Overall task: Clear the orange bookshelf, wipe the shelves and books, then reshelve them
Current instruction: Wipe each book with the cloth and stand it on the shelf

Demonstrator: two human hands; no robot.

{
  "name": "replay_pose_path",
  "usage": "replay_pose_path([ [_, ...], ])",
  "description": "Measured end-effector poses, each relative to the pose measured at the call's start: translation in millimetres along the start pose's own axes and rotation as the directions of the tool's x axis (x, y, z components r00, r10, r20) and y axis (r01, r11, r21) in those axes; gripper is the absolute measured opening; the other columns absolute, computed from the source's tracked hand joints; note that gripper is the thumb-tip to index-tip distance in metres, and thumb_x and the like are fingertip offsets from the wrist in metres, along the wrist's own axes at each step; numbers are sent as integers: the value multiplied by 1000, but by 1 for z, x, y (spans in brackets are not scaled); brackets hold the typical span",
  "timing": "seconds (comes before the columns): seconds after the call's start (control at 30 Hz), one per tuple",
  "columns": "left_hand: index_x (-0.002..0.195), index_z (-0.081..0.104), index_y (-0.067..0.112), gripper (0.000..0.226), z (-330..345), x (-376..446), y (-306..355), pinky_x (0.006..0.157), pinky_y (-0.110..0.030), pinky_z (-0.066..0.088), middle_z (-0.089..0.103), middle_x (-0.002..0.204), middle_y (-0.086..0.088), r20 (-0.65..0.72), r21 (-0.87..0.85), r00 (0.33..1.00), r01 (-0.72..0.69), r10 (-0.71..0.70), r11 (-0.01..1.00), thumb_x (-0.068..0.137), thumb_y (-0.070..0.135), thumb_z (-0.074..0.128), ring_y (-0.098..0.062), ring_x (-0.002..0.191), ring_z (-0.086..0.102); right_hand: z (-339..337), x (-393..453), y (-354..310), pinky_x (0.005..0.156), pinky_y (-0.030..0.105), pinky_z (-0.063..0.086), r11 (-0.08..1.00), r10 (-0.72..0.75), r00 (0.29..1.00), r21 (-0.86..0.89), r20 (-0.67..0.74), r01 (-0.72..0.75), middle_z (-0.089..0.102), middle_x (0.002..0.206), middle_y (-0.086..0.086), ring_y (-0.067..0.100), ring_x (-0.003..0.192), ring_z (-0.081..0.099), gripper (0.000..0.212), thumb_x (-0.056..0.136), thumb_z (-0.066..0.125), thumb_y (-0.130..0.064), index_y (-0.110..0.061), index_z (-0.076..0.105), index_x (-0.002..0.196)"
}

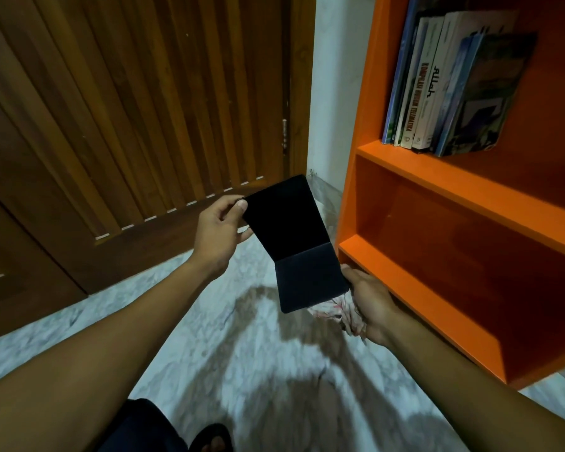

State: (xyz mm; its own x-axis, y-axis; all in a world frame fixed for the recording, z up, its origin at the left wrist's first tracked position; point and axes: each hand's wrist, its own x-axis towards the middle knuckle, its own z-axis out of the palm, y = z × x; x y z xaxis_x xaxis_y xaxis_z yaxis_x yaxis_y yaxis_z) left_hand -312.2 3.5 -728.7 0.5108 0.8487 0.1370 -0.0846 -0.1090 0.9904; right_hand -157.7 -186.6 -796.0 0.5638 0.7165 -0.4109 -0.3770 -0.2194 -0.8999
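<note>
A black folded cover or thin book (294, 236) hangs open in the air in front of the orange bookshelf (444, 197). My left hand (219, 233) pinches its upper left corner between thumb and fingers. My right hand (369, 305) is at its lower right edge and grips a crumpled white patterned cloth (336, 313). Whether the right hand also holds the black cover is hidden. Several books (450, 89) lean on the upper shelf at the right. The lower shelf compartment (470, 243) holds nothing.
A brown slatted wooden door (137, 119) fills the left and back. A white wall strip (333, 93) separates it from the shelf. The floor (242, 353) is pale marble. My dark trouser leg and sandalled foot (209, 440) show at the bottom.
</note>
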Motion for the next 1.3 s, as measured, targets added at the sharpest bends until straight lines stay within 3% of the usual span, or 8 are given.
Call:
replay_pose_path([
  [0.17, 139, 49, 25, 42, 10, 1, -2, 110, -53, 43, 53, 143, -5, -73, -15, 997, 1, -2, 1000, 98, 30, 57, -27, 134, 50, 14, -13, -6, 34, 16, 35, 964, -182, 983, -205, -39, 170, 50, 38, -9, 4, 29, 47, 24, 105, 46, -19, -4, 64, 99],
  [0.37, 155, -17, 34, 112, 56, -15, 18, 122, -42, 18, 3, 167, 4, -88, -11, 993, 77, -78, 997, 86, 49, 69, -20, 151, 13, 39, -16, 9, 52, 37, 45, 829, -446, 868, -466, -217, 310, 54, 67, 11, 22, 59, 54, 24, 97, 56, -21, -8, 52, 78],
  [0.77, 157, 13, 34, 68, 84, -12, 33, 100, -54, 51, 45, 146, -3, -203, -408, 923, 224, -327, 885, 103, 11, 46, -25, 114, 61, 40, -23, 22, 60, 6, 38, 668, -640, 738, -631, -215, 395, 61, 91, -9, 4, 82, 60, 9, 99, 56, -25, -19, 56, 106],
  [0.9, 140, 46, 21, 41, 65, -12, 35, 90, -53, 57, 60, 135, -8, -77, -374, 938, 287, -338, 882, 104, 3, 39, -32, 118, 63, 28, -10, 15, 74, 14, 45, 839, -477, 836, -425, -273, 340, 66, 117, 5, 16, 103, 59, 28, 97, 62, -21, -9, 60, 122],
  [1.07, 133, 53, 16, 32, 41, -11, 29, 74, -50, 62, 68, 115, -7, -7, -168, 965, 257, -262, 952, 106, 9, 38, -21, 92, 72, -3, 8, -29, 55, 31, 53, 937, 58, 924, 340, -378, 80, 66, 104, 28, 36, 73, 71, 37, 101, 56, -21, 2, 54, 129],
  [1.1, 132, 55, 15, 30, 38, -13, 28, 84, -32, 45, 69, 108, -6, 14, -121, 969, 247, -247, 961, 107, 10, 38, -16, 80, 71, -7, 9, -38, 66, 39, 58, 891, 85, 941, 448, -328, 76, 65, 113, 29, 39, 87, 72, 37, 102, 52, -21, -1, 51, 133],
  [1.13, 129, 56, 15, 29, 35, -15, 28, 57, -19, 51, 69, 102, -4, 43, -68, 970, 241, -238, 968, 107, 12, 37, -13, 72, 70, -10, 9, -46, 83, 49, 58, 848, 83, 952, 523, -293, 87, 63, 124, 26, 41, 102, 69, 37, 104, 48, -21, -4, 49, 136],
  [1.3, 120, 62, 20, 30, 44, -29, 26, 51, -25, 52, 71, 97, -1, 212, 89, 944, 238, -252, 967, 109, 20, 34, -11, 63, 69, 16, -4, -66, 100, 58, 49, 817, -211, 895, 432, -393, 382, 65, 128, 10, 32, 115, 64, 26, 106, 41, -25, -22, 56, 128],
])
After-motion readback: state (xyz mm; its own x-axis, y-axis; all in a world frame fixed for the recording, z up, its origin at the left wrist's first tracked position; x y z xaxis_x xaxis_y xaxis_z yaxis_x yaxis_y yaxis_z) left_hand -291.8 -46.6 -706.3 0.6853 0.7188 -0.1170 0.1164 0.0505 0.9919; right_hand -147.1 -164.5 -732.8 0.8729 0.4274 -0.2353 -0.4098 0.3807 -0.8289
